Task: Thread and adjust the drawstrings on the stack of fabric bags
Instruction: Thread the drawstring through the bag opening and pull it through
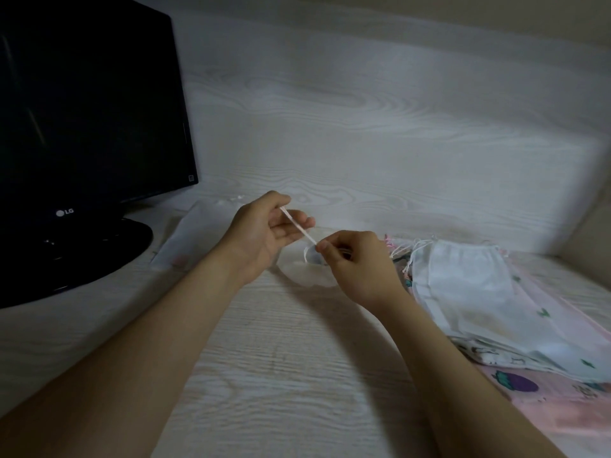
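Both hands pinch one drawstring taut above the sheer bag (stack lies right): left hand high, right hand low. Overpulling, we judge, could strip it from its channel.

A pale wood-grain surface carries a black monitor on its round stand at the left. A clear plastic packet lies beside it, a small white bag near the middle, and a stack of fabric bags at the right.

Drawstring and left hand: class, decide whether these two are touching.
Touching. The head view shows the left hand pinching the upper end of the drawstring; the right hand pinches the lower end.
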### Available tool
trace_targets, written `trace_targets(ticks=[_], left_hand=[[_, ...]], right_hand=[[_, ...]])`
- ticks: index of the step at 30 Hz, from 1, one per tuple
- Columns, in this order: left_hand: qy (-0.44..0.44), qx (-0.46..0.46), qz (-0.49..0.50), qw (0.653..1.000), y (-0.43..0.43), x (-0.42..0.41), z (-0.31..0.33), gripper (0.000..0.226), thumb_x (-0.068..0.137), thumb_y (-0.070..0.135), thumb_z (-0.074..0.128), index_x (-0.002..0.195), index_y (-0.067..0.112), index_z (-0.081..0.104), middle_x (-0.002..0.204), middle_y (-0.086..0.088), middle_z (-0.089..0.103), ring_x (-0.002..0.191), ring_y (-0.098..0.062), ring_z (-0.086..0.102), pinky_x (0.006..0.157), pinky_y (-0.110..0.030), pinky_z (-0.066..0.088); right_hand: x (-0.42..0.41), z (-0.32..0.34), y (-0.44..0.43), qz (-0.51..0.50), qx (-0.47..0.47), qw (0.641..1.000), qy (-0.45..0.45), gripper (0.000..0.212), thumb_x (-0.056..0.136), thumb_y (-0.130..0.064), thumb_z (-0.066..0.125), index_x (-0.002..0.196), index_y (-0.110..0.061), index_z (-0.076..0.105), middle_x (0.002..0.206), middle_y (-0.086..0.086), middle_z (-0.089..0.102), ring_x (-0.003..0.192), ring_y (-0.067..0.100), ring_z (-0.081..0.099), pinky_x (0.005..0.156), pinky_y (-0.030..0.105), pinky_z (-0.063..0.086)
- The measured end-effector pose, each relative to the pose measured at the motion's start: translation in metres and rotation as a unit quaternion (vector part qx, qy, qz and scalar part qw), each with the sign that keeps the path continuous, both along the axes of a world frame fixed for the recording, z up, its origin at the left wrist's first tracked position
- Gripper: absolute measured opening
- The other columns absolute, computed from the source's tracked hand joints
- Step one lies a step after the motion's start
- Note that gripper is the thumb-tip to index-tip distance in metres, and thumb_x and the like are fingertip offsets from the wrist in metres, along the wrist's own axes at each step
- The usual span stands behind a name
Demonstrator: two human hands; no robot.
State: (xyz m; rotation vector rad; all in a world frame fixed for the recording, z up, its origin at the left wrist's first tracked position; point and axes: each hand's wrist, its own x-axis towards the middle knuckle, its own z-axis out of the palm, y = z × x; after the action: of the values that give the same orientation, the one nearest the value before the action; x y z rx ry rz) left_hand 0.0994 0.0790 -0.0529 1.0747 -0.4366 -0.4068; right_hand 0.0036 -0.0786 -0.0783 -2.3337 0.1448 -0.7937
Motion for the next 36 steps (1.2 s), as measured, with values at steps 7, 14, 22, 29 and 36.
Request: trace_targets(ticks=[7,14,22,29,36], left_hand=[[-0.005,0.081,0.043,0.996,-0.003,0.005,-0.003,0.043,0.100,0.031,0.064,0.067,0.026,0.037,0.064,0.001,0.022,0.051,-0.014,0.022,0.055,-0.031,0.034],[-0.081,0.165,0.003,0.983,0.000,0.004,-0.004,0.014,0.088,0.027,0.069,0.092,0.017,0.060,0.065,0.003,0.035,0.054,-0.012,0.032,0.063,-0.035,0.044],[-0.207,0.263,-0.003,0.942,0.002,-0.002,-0.006,0.021,0.086,-0.005,0.065,0.090,0.015,0.070,0.068,0.010,0.060,0.068,-0.013,0.057,0.065,-0.027,0.050],[-0.201,0.231,0.026,0.952,0.003,0.003,-0.007,0.015,0.087,0.001,0.062,0.083,0.013,0.067,0.067,0.002,0.045,0.060,-0.014,0.042,0.065,-0.036,0.042],[-0.179,0.171,0.046,0.968,0.002,0.004,-0.002,0.018,0.097,0.022,0.064,0.082,0.012,0.060,0.065,-0.002,0.035,0.057,-0.015,0.032,0.063,-0.035,0.037]], right_hand=[[-0.005,0.002,0.003,-0.050,-0.059,0.997,-0.011,0.023,0.086,-0.022,0.058,0.082,-0.020,0.081,0.065,-0.015,0.066,0.061,0.004,0.058,0.065,0.025,0.045],[-0.005,0.003,0.001,-0.131,-0.081,0.988,0.032,0.034,0.079,-0.039,0.038,0.075,-0.020,0.066,0.073,-0.002,0.068,0.075,0.029,0.063,0.091,0.047,0.051],[0.000,-0.004,-0.004,-0.046,-0.070,0.993,0.081,0.042,0.092,-0.038,0.039,0.076,-0.011,0.067,0.073,0.008,0.068,0.074,0.031,0.063,0.069,0.041,0.052],[-0.004,-0.004,0.003,0.056,-0.107,0.987,0.106,0.048,0.098,-0.059,0.057,0.066,-0.025,0.068,0.050,-0.011,0.049,0.053,0.009,0.048,0.058,0.029,0.037],[0.000,-0.008,0.000,0.062,-0.172,0.982,0.048,0.025,0.095,-0.032,0.068,0.074,-0.019,0.074,0.050,-0.015,0.049,0.054,0.008,0.050,0.059,0.021,0.031]])
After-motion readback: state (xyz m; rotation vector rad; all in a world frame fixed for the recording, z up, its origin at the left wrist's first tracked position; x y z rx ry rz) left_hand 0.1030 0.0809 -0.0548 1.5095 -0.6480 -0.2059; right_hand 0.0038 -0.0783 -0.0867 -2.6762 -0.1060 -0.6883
